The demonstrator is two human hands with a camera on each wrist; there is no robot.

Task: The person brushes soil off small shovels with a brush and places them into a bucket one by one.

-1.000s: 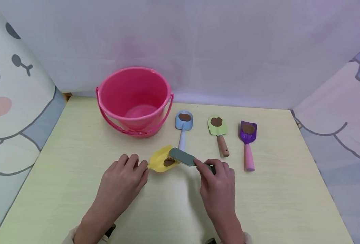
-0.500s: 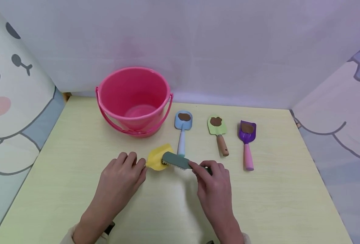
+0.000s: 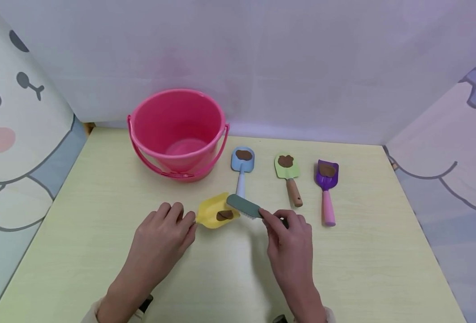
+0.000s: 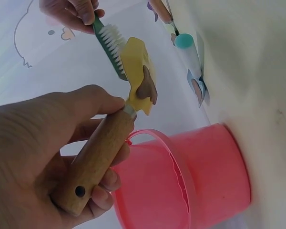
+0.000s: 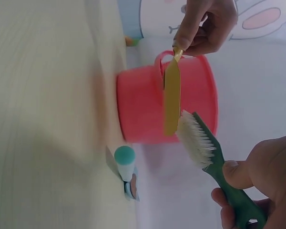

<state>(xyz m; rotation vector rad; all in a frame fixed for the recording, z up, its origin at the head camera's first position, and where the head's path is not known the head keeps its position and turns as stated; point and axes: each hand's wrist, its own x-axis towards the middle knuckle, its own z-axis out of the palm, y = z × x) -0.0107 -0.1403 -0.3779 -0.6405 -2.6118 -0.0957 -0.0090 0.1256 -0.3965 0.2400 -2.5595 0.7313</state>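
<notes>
My left hand point(image 3: 162, 237) grips the wooden handle point(image 4: 97, 160) of a small yellow shovel point(image 3: 210, 211), holding it above the table. A brown patch point(image 3: 224, 216) lies on the shovel's blade. In my right hand point(image 3: 290, 244) is a green brush point(image 3: 244, 205), its handle held between thumb and fingers. The white bristles point(image 5: 194, 138) face the blade, and the brush head overlaps the blade's tip in the head view. In the left wrist view the brush point(image 4: 109, 47) is just beyond the blade.
A pink bucket point(image 3: 177, 166) with its handle lowered stands at the back left. To its right, a blue shovel point(image 3: 241, 179), a green shovel point(image 3: 287, 172) and a purple shovel point(image 3: 327, 181) lie in a row, each with a brown patch. Cloth walls point(image 3: 254, 67) surround the table.
The brush first moved left across the yellow blade, covering the brown patch, then drew back right to the blade's tip. The yellow shovel shifted slightly left and back with it.
</notes>
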